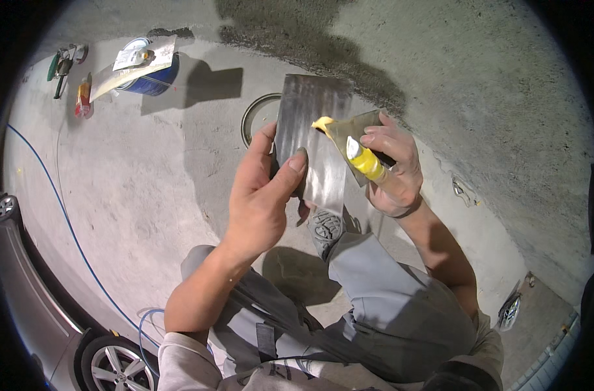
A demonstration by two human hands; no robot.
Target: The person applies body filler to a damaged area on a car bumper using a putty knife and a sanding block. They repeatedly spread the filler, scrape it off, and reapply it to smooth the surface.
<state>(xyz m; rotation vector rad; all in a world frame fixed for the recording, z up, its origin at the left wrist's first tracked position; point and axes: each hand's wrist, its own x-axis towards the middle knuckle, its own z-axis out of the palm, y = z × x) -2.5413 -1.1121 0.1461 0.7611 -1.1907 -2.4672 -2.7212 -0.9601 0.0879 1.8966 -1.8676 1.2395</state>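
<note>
Pale grey concrete floor (153,195) is spreading around the seated person, with a silver-grey car (33,313) sitting at the lower left and a thin blue hose (75,231) trailing beside it. Through the head view, a blue round bucket (155,83) is standing at the upper left, and a round greenish-grey lid (261,118) is lying partly behind the hands.

Between the hands, a rectangular grey metal plate (326,153) is tilting in mid-air; the left grip (258,202) is closing around its left side, thumb pressing on its face. The right grip (401,176) is pinching a thin brownish-grey scraper (349,133), its corner carrying a soft yellow dab of paste (322,122) over the plate. Whether the two are touching, I cannot tell. Something yellow with a white tip (367,163) is sitting at the right fingers, perhaps a taped finger.

To my eye, the dab is hanging loosely; a sharper tilt could be dropping it onto the trousers (401,296), and a slackening thumb could be letting the plate slip.
</note>
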